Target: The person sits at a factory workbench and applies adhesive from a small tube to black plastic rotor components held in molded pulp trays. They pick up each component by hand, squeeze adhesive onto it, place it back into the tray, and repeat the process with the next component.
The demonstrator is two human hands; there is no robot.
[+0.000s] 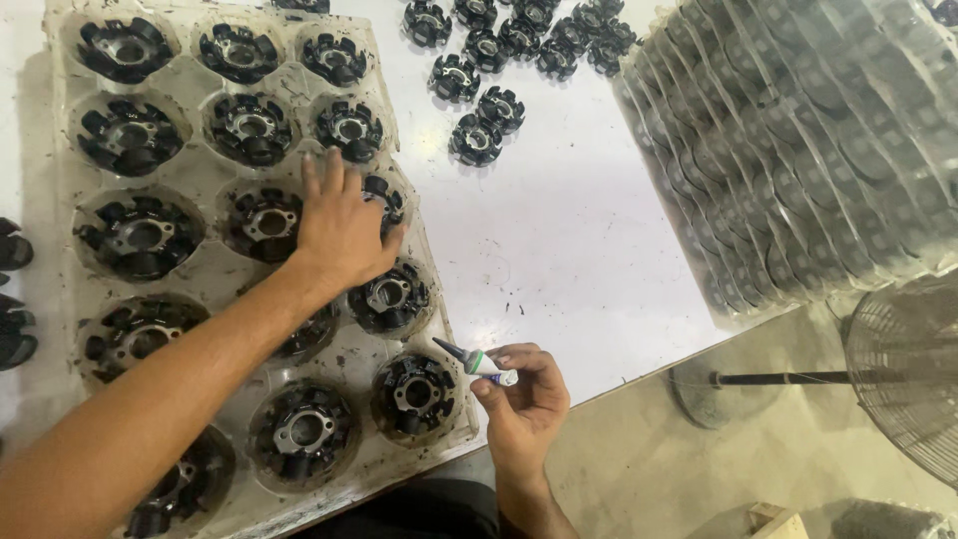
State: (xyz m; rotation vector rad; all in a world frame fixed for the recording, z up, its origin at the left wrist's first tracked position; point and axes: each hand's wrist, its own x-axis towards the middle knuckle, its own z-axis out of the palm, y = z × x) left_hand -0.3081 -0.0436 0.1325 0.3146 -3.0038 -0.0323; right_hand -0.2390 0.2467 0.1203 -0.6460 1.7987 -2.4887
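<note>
Clear plastic tray (215, 165) holds black stator cores, left hand (341, 232) flat with fingers spread on one core (382, 196), right hand (524, 399) pinching a small glue tube (477, 361) just off the tray's near-right corner, nozzle pointing up-left toward the nearest core (416, 394).

Tray cell under the left hand (339, 232) hidden; fan (903, 374) cut off at right edge.
</note>
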